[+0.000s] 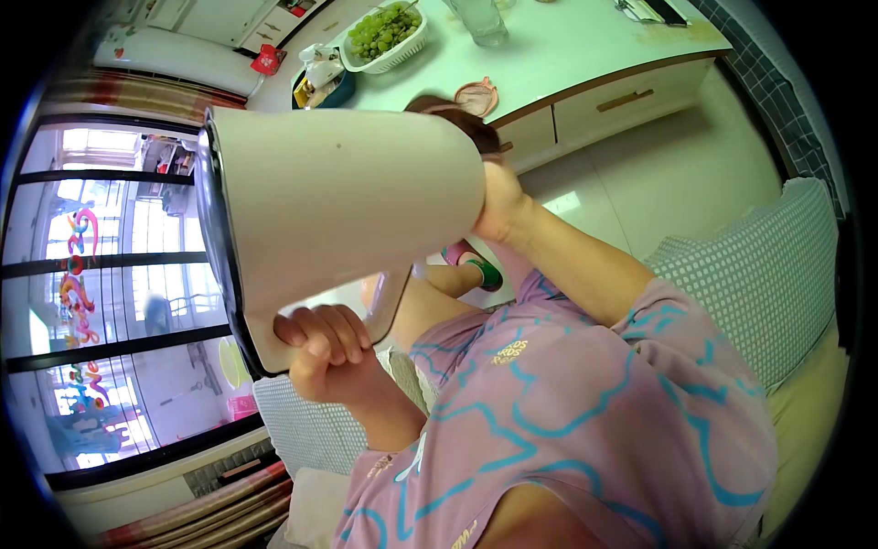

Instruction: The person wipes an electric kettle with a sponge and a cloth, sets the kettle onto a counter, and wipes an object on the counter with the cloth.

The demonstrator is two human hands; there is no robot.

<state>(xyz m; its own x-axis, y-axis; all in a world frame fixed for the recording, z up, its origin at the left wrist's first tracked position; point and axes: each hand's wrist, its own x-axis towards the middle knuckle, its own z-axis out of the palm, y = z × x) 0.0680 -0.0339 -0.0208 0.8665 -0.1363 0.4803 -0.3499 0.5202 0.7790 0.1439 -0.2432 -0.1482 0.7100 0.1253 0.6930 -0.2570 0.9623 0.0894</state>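
A large off-white jug with a dark glossy ring around its wide end lies on its side in the air in front of me. It tapers towards the right. My left hand has its fingers wrapped round the handle, close to the wide end. At the narrow end, my right hand holds the jug, with its fingers mostly hidden behind it. Just beyond that hand shows a dark brown thing with a pinkish band, partly covered and blurred; I cannot tell what it is.
A pale table with drawers bears a white basket of green grapes, a glass and a round pink item. A checked cushion is at my right. Dark-framed glass panes stand at the left.
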